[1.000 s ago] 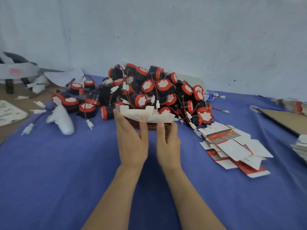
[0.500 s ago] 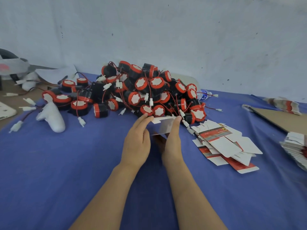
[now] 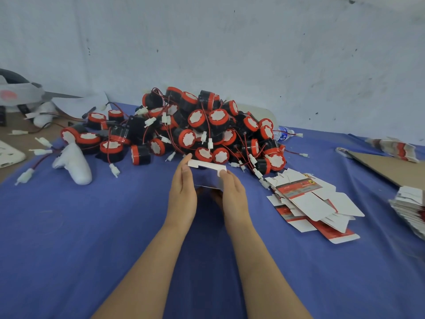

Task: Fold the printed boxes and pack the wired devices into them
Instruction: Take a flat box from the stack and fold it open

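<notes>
A partly folded box, white side toward me, stands between my hands above the blue cloth. My left hand holds its left side with the fingers stretched up along it. My right hand holds the right side, thumb on the top flap. Just behind the box lies a big heap of black and red wired devices with white plugs. A loose pile of flat printed box blanks lies to the right of my right hand.
A white handle-shaped object lies on the blue cloth at left. At the right edge sit a stack of blanks and a brown cardboard sheet. A wall rises close behind the heap.
The box, wide and flat with flaps spread a second ago, now stands as a narrower upright shape. Both hands have moved closer together and a little toward me.
</notes>
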Action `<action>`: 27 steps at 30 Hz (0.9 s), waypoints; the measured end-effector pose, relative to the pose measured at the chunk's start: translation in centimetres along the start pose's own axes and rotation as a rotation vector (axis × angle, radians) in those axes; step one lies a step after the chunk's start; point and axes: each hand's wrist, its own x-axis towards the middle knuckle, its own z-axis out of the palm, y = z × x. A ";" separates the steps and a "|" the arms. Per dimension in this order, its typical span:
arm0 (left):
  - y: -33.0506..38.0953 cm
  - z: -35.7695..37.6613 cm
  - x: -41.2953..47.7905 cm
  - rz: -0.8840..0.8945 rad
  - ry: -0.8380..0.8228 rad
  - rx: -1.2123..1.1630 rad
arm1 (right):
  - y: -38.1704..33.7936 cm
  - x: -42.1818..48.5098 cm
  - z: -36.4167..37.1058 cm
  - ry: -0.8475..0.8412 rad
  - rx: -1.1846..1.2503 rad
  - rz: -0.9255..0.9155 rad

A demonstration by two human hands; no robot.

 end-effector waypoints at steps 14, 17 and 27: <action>0.0 -0.5 0.3 -0.046 0.000 0.009 | 0.5 -0.3 -0.2 -0.049 -0.109 -0.143; 0.1 -0.4 0.3 -0.074 -0.038 -0.002 | 0.7 -0.7 -0.3 -0.108 -0.161 -0.228; -0.2 -0.4 0.4 -0.137 -0.013 -0.037 | 0.4 -0.4 -0.2 -0.048 -0.059 -0.141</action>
